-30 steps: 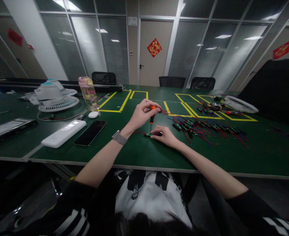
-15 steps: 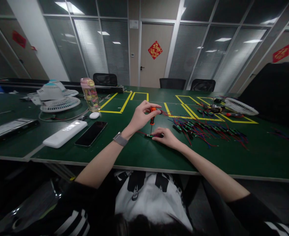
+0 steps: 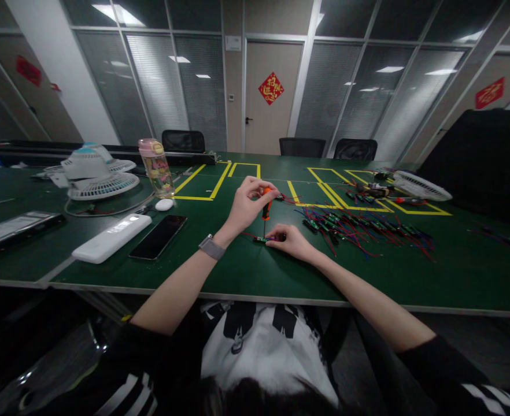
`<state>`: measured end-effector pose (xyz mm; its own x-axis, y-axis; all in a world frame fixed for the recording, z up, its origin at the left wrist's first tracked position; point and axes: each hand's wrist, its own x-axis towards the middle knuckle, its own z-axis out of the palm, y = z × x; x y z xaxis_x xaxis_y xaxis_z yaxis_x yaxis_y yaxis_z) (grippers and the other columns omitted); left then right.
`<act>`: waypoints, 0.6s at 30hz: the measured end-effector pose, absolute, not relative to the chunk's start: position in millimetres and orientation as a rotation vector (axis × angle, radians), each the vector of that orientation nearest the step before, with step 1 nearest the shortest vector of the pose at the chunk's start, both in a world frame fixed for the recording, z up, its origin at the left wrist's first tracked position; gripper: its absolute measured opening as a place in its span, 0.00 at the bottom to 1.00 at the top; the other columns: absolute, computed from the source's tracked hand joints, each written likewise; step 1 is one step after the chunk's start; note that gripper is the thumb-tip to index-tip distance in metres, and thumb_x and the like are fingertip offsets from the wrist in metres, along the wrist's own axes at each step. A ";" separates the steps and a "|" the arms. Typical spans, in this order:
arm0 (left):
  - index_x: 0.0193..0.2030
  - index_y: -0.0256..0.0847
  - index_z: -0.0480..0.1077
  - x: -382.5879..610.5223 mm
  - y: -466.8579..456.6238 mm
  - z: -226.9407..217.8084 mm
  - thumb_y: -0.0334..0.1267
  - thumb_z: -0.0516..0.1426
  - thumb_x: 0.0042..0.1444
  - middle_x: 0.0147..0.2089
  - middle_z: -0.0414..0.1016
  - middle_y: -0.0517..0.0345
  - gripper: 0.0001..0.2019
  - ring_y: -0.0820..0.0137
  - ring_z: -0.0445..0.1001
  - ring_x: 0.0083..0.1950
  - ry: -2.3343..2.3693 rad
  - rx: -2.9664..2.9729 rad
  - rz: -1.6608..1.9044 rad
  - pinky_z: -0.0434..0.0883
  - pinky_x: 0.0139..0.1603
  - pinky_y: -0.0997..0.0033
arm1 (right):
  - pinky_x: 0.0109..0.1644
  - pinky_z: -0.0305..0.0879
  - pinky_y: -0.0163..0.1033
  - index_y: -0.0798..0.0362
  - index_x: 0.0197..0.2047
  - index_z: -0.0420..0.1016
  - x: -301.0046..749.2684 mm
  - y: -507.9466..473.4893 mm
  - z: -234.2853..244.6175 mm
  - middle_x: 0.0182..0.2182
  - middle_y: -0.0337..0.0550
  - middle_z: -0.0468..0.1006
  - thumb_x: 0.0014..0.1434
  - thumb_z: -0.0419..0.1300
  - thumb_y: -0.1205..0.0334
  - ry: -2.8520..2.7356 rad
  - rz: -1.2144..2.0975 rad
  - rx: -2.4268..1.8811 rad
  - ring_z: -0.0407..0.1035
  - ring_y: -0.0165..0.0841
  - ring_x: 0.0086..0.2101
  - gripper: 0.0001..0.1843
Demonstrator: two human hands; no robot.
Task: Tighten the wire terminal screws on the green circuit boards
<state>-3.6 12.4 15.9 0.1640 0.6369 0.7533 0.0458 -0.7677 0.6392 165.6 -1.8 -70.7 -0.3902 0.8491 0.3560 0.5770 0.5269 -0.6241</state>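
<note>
My left hand (image 3: 250, 201) is closed round the orange and black handle of a screwdriver (image 3: 266, 211), which stands upright. Its thin shaft points down to a small green circuit board (image 3: 260, 239) lying on the table; whether the tip sits in a screw is too small to tell. With thumb and fingers pinched, my right hand (image 3: 292, 241) holds the right end of that board, hiding part of it. A red wire runs off the board's left end.
Several similar boards with red and blue wires (image 3: 363, 225) lie in a pile to the right. On the left are a phone (image 3: 158, 237), a white power bank (image 3: 111, 238), a bottle (image 3: 156, 169) and white fans (image 3: 103, 182). Yellow tape (image 3: 194, 198) marks the green table (image 3: 237, 283).
The whole view has shifted slightly. My left fingers have changed their grip a little at the top of the screwdriver handle; my right hand still pinches the board.
</note>
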 end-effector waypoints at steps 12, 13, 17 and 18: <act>0.39 0.39 0.76 -12.7 13.8 20.8 0.39 0.56 0.58 0.39 0.73 0.55 0.08 0.73 0.72 0.40 0.582 2.018 1.536 0.70 0.38 0.75 | 0.29 0.58 0.32 0.55 0.37 0.81 166.8 -1.2 -71.5 0.25 0.38 0.71 0.52 0.66 0.62 -2.110 0.547 -1.162 0.62 0.26 0.25 0.08; 0.38 0.40 0.76 -12.4 14.1 20.1 0.39 0.59 0.56 0.39 0.71 0.55 0.07 0.73 0.71 0.39 0.619 2.024 1.577 0.69 0.37 0.75 | 0.29 0.58 0.33 0.55 0.37 0.81 166.8 -1.2 -71.4 0.25 0.39 0.71 0.52 0.66 0.62 -2.112 0.547 -1.161 0.62 0.27 0.25 0.09; 0.38 0.40 0.77 -15.4 16.2 19.3 0.38 0.60 0.55 0.34 0.69 0.57 0.07 0.75 0.68 0.34 0.720 2.087 1.614 0.66 0.33 0.76 | 0.31 0.59 0.33 0.56 0.37 0.81 166.9 -1.2 -70.9 0.27 0.40 0.72 0.52 0.66 0.62 -2.120 0.543 -1.150 0.63 0.27 0.26 0.09; 0.39 0.41 0.77 -17.3 17.4 19.5 0.38 0.59 0.56 0.34 0.69 0.57 0.07 0.75 0.68 0.33 0.735 2.115 1.616 0.66 0.33 0.75 | 0.31 0.59 0.33 0.56 0.37 0.81 166.9 -1.2 -70.9 0.27 0.40 0.72 0.52 0.65 0.62 -2.125 0.540 -1.148 0.63 0.27 0.26 0.09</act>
